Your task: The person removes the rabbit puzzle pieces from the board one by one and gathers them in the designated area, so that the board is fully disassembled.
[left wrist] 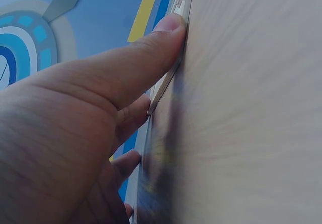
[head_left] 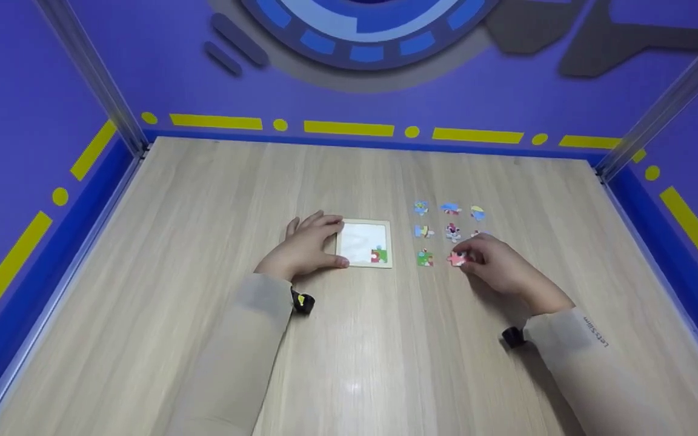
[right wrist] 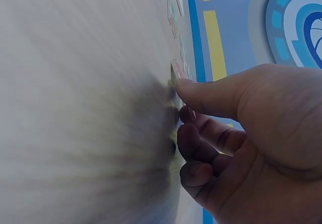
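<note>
On the table lies a square wooden puzzle frame (head_left: 358,242) with a white base. A green and red jigsaw piece (head_left: 379,255) sits in its lower right corner. My left hand (head_left: 309,247) holds the frame by its left side, thumb at the near corner and index finger at the far one. In the left wrist view the thumb (left wrist: 146,58) lies along the frame's edge. To the right, my right hand (head_left: 494,261) pinches a pink jigsaw piece (head_left: 455,259) between thumb and fingers, close over the table. The fingertips cover part of this piece.
Several loose jigsaw pieces lie in rows right of the frame, among them a green one (head_left: 425,258), a blue one (head_left: 421,208) and one partly behind the right hand. Blue and purple panels (head_left: 349,103) enclose the wooden table (head_left: 203,200) at the back and sides.
</note>
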`<state>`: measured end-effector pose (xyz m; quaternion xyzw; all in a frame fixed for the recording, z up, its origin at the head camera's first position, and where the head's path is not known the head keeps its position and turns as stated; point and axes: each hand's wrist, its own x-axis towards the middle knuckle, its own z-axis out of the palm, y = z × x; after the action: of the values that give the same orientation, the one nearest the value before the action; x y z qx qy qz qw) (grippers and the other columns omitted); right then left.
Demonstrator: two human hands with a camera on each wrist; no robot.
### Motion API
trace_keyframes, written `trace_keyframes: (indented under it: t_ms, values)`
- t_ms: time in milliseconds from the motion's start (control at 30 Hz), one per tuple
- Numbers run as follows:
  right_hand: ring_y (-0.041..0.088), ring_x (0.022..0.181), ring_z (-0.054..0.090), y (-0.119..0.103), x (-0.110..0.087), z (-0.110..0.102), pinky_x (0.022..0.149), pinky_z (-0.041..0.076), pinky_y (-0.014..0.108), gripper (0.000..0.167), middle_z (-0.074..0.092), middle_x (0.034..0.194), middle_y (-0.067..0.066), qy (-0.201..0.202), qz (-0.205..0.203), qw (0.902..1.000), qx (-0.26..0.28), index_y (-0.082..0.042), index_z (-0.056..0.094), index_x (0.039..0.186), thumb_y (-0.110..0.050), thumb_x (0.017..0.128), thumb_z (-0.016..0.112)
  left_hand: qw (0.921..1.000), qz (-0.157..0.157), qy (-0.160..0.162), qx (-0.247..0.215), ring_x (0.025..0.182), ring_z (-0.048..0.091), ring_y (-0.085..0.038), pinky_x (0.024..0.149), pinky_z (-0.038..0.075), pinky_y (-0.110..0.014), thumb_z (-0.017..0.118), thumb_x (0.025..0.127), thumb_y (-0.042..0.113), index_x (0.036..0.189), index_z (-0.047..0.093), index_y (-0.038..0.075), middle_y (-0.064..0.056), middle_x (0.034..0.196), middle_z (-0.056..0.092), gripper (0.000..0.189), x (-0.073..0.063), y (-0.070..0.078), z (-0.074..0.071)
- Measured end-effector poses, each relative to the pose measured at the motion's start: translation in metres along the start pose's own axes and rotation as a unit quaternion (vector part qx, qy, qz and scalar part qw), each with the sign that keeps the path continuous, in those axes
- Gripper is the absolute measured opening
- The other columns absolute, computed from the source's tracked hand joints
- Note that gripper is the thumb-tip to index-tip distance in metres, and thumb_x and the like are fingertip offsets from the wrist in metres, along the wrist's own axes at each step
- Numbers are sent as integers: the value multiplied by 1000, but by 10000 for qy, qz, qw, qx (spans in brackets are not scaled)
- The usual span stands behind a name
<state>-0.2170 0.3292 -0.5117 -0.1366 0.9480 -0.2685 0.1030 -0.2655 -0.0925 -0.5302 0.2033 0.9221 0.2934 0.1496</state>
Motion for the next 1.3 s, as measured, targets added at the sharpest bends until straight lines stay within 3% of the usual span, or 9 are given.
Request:
trace_keyframes:
  t_ms: [367, 567, 867, 1167, 1300]
  values:
    - [23, 106, 57, 4, 1, 0, 91, 47, 37, 31, 68, 127, 12, -30, 28, 10000, 27, -8, 76, 141, -12, 110, 72, 10000, -9, 12, 13, 180, 12, -33, 143, -7, -68, 91, 95, 49, 174, 46, 14, 1, 187, 36, 98, 2, 2, 1]
    - [23, 102, 56, -5, 3, -2, 85, 47, 35, 36, 68, 132, 12, 10, 130, 9998, 169, -9, 74, 146, -13, 110, 72, 10000, 10, 12, 16, 180, 12, -34, 143, -7, -69, 90, 94, 50, 174, 46, 14, 1, 187, 35, 98, 2, 1, 0]
    - [25, 105, 61, -42, 16, 7, 84, 53, 33, 36, 68, 145, 12, -34, -210, 9966, 795, -11, 74, 146, -21, 111, 73, 10000, -2, 2, 1, 181, 10, -33, 143, -8, -69, 89, 95, 51, 174, 46, 13, 1, 187, 34, 98, 1, 0, 0]
    - [35, 121, 66, -91, 41, 24, 100, 58, 46, 43, 55, 162, 14, -6, -374, 9950, 926, -10, 71, 151, -23, 111, 72, 10000, -12, 12, 2, 180, 12, -33, 143, -7, -69, 90, 95, 50, 173, 47, 14, 1, 187, 36, 97, -1, 0, -1]
    - [35, 121, 67, -111, 50, 31, 99, 60, 48, 44, 54, 165, 11, -67, -444, 9940, 994, -12, 70, 153, -26, 111, 72, 10000, -23, 5, 3, 180, 12, -33, 143, -7, -68, 90, 95, 52, 174, 47, 14, 1, 187, 36, 98, 0, 0, 0]
